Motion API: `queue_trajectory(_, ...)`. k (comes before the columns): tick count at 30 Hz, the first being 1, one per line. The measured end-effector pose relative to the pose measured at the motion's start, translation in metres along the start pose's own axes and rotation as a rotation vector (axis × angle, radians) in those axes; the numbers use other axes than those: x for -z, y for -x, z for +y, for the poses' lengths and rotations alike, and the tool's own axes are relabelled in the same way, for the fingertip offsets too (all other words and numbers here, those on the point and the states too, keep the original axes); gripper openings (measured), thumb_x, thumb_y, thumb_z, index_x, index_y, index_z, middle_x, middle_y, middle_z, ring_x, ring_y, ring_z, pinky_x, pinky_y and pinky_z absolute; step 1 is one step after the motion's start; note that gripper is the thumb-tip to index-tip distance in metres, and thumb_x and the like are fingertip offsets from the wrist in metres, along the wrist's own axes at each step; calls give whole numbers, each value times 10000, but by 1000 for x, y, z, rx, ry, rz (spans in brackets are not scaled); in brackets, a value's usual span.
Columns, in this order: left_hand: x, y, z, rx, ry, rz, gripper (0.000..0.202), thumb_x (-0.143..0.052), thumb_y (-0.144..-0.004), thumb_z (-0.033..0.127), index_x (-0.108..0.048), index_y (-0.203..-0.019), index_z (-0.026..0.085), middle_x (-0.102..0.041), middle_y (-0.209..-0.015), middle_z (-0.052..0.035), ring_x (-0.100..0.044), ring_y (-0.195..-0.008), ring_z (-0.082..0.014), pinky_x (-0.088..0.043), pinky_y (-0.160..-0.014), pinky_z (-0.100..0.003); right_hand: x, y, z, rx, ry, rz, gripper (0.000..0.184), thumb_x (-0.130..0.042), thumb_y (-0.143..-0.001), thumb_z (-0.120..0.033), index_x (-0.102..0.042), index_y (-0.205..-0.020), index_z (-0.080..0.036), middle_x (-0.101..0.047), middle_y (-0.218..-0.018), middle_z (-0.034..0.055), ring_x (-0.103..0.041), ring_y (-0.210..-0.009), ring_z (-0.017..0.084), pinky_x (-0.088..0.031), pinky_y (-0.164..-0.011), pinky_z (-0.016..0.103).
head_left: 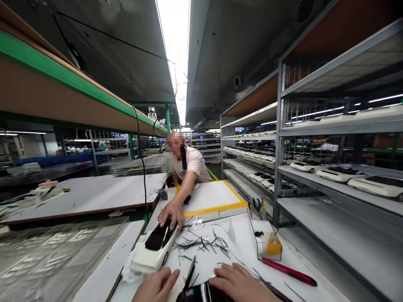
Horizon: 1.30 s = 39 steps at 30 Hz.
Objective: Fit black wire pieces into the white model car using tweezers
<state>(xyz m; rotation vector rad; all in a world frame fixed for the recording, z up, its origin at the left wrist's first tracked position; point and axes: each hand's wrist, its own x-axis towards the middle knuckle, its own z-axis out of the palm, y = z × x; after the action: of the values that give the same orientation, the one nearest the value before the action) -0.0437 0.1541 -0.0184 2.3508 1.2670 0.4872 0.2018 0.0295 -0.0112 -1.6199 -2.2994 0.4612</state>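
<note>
At the bottom edge lies a glossy black part (197, 293), apparently the roof of a model car, mostly cut off by the frame. My right hand (241, 283) rests over its right side, fingers bent onto it, thumb hidden. To its left is my left hand (155, 286), thumb and forefinger slightly apart with nothing visible between them. A thin dark tool (190, 272) points upward near the black part. Beyond my left hand, a white model car (149, 258) with a black roof sits on crumpled white wrapping, under another person's hand (172, 214).
Thin black strips (204, 243) lie scattered on the white tabletop. A clear box (267, 243) and a red pen (289, 272) are at right. A person (192, 163) leans in opposite. Shelves (340, 214) with model cars line the right. A green-edged overhead shelf (63, 79) spans the left.
</note>
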Motion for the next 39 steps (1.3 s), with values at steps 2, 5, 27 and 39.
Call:
queue_trajectory(2,0,3,3,-19,18,5,473,-265,-890,571,-343,-611,197,-486,-613,-7,-485,-631,-170,-329,-607,-257,12,9,-6,19,-60,-18,640,-530,-820,-626,-424,-1379,-333,-429,-1423,78,-369,-1318,312,-236,-1112,522)
queue_trajectory(5,1,5,6,-24,47,-7,489,-276,-890,589,-321,-602,196,-431,-589,9,-430,-600,-155,-290,-581,-259,24,17,-11,26,-109,-31,769,-602,-737,-651,-411,-1392,-296,-402,-1435,97,-339,-1329,316,-209,-1127,497)
queue_trajectory(27,8,7,12,-54,-28,-50,465,-316,-903,545,-337,-603,189,-471,-622,2,-435,-619,-157,-272,-589,-266,30,29,-15,-26,-144,-46,868,-630,-705,-659,-375,-1425,-248,-301,-1494,110,-251,-1379,330,-134,-1148,530)
queue_trajectory(39,7,14,11,-59,-32,3,458,-364,-897,503,-400,-577,179,-482,-592,7,-435,-598,-140,-266,-580,-262,14,35,2,-46,-89,46,798,-666,-720,-491,-355,-1424,-280,-384,-1444,89,-365,-1320,317,-179,-1136,533)
